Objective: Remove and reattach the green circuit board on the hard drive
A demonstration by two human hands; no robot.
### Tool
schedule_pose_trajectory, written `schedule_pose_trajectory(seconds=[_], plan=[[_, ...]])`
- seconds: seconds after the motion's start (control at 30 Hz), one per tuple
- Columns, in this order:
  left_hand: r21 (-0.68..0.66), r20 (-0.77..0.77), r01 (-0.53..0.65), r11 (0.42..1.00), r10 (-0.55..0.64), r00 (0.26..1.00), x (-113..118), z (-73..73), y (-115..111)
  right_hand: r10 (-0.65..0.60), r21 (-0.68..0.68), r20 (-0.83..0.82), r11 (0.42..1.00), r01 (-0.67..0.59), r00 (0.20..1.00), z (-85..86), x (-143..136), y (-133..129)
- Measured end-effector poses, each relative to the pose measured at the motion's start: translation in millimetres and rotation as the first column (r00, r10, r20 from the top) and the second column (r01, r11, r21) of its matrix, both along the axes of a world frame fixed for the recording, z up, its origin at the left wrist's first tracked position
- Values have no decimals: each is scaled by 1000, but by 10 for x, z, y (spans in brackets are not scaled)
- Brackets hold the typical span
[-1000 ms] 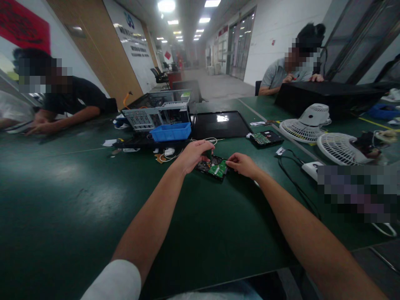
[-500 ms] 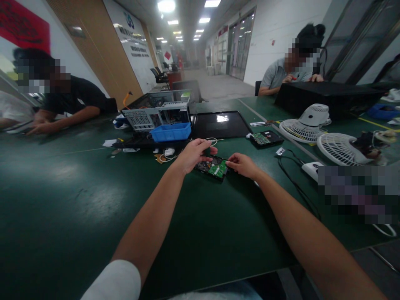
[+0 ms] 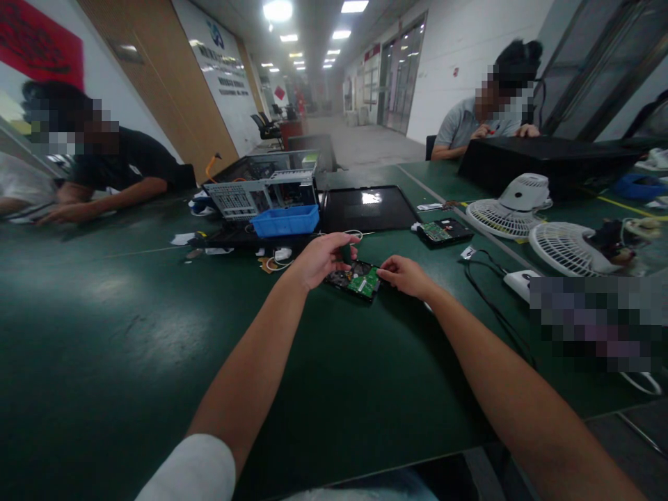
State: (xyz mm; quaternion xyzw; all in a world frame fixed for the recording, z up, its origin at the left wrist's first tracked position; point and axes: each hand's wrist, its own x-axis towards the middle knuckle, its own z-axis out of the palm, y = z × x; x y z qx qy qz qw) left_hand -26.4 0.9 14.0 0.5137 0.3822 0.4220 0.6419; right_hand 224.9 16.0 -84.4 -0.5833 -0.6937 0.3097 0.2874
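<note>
Green table (image 3: pixel 323 390) with hard drives (image 3: pixel 364 282), white fans (image 3: pixel 525 193)

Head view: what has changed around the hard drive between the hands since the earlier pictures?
Only the left hand visibly changed: its fingers shifted slightly above the hard drive. Whether they hold anything is unclear. No taking hold or letting go shows. The right hand stayed at the drive's right end; the drive, blue bin and second hard drive stayed put.

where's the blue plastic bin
In the head view, the bin sits left of centre, in front of the open computer case, beyond the left hand.
</note>
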Motion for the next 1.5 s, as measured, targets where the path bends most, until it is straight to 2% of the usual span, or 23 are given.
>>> schedule_pose_trajectory(seconds=[0.17, 0.3, 0.43, 0.67, 0.9, 1.2, 1.5], plan=[[-51, 32, -35, 998, 37, 999, 26, 2, -11, 7, -18, -3, 1000, -7, 1000, 8, 6, 5], [-43, 32, -10, 999, 12, 999, 28, 6, -17, 10, -24, 0, 1000, -10, 1000, 22, 5, -1], [-12, 26, 7, 1000, -7, 1000, 34, 10, -26, 6, -21, -1, 1000, -6, 1000, 30, 0, -12], [111, -96, -84, 990, 95, 991, 29, 24, -13, 7, -18, 3, 1000, -7, 1000, 21, 5, -1], [133, -95, -29, 991, 42, 995, 24, 27, -21, 12, -3, 18, 1000, -12, 1000, -3, 14, 16], [98, -72, -17, 995, 24, 997, 19, 45, -33, 3, -22, 25, 1000, -3, 1000, 21, -2, -8], [25, -17, -66, 997, 67, 998, 14, 8, -14, 7, -13, 15, 1000, -7, 1000, 36, -1, -21]])
